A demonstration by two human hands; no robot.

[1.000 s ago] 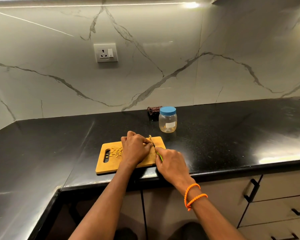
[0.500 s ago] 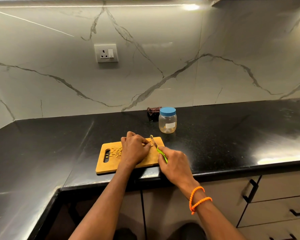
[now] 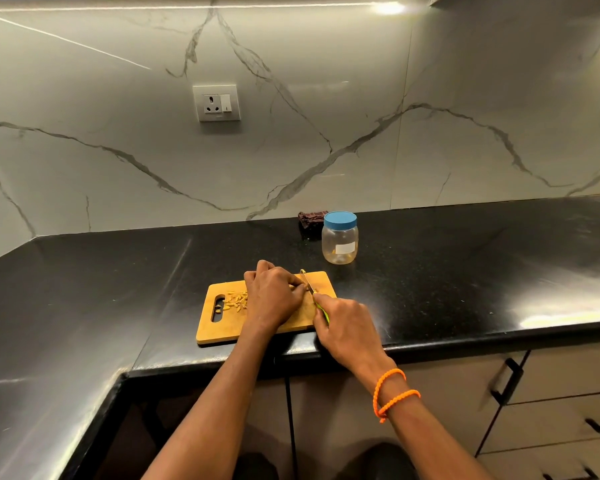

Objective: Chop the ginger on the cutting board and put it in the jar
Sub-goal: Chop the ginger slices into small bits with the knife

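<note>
On the cutting board (image 3: pixel 321 283) | my left hand (image 3: pixel 274 297) curls over the uncut ginger, hidden beneath | right hand (image 3: pixel 347 327) grips the knife (image 3: pixel 308 281) | chopped ginger (image 3: pixel 235 301) piled left | jar (image 3: pixel 340 238) lidded behind | risk: blade beside fingertips, slip nicks them.

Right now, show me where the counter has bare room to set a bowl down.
The black stone counter lies bare right of the clear blue-lidded plastic jar, and left of the wooden cutting board toward the corner. It is crowded on the board, under both hands, the green-handled knife and chopped ginger.
</note>
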